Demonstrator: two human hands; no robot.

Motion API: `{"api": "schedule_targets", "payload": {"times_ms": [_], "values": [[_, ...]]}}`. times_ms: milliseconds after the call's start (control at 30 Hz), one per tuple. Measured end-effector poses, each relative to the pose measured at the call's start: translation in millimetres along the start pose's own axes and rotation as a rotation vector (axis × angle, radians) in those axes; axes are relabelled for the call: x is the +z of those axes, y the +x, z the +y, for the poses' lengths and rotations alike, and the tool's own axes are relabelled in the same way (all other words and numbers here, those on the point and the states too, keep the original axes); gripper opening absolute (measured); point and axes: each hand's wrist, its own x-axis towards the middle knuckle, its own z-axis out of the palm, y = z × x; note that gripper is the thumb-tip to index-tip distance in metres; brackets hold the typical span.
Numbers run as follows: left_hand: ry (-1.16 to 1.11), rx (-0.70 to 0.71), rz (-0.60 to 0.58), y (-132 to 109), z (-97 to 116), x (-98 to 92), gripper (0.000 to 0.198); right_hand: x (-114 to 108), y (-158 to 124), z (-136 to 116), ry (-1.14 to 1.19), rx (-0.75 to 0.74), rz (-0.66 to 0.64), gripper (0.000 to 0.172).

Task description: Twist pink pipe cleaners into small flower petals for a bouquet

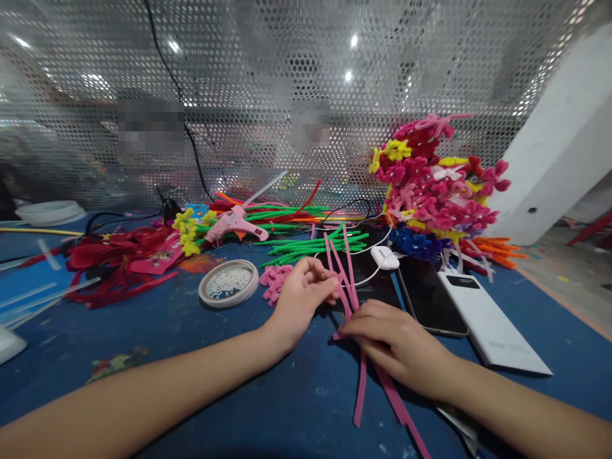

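My left hand (pixel 302 294) is closed in a pinch on a pink pipe cleaner (pixel 343 299), above the blue table. Close by on the right, my right hand (pixel 399 344) has its thumb and fingers pressed together on the pink stem near a short bent end (pixel 337 336). More pink pipe cleaners (pixel 394 398) run beneath my right hand, toward me and away from me. Beside my left hand lies a pile of pink looped pieces (pixel 275 282). Green pipe cleaners (pixel 315 247) lie behind both hands. My right hand's fingertips are partly hidden.
A round dish of white beads (pixel 228 284) stands left, with a pink glue gun (pixel 236 224) behind it. Fuzzy flowers (pixel 437 185) rise at the back right. A phone (pixel 433 298), a white power bank (pixel 495 322) and a white earbud case (pixel 385 258) lie right.
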Motion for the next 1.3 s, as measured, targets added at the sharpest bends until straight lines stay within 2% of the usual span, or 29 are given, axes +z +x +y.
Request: {"api": "schedule_targets", "payload": {"times_ms": [67,167,333,500,667,833,967,1133,1300], "values": [[0.007,0.017,0.048,0.6,0.9,0.5,0.026,0.9,-0.1,1.7,-0.004,0.023,0.025,0.031],[0.070,0.024,0.031,-0.6,2.4,1.7,0.025,3.0,-1.0,5.6,-0.060,0.049,0.039,0.035],[0.212,0.096,-0.001,-5.1,4.4,1.8,0.025,2.9,-2.4,7.4,-0.106,-0.006,0.101,0.022],[0.320,0.125,0.010,-6.9,5.0,0.5,0.025,-2.4,-1.2,2.2,0.030,-0.081,0.185,0.017],[0.314,0.135,0.040,-3.8,2.6,-1.3,0.025,-4.0,0.2,0.4,0.115,-0.151,0.188,0.017],[0.274,0.111,0.075,-0.5,1.0,-2.9,0.025,-1.6,-1.0,-1.3,0.080,-0.053,0.140,0.017],[0.260,0.097,0.100,0.8,1.8,-2.5,0.024,2.0,-2.4,-0.8,0.057,-0.068,0.142,0.026],[0.249,0.083,0.055,0.0,2.0,-2.1,0.027,1.3,-2.8,0.1,0.062,-0.097,0.232,0.023],[0.237,0.086,0.025,-2.6,2.9,-1.2,0.027,-4.3,-1.6,-2.5,0.047,0.131,0.389,0.017]]}}
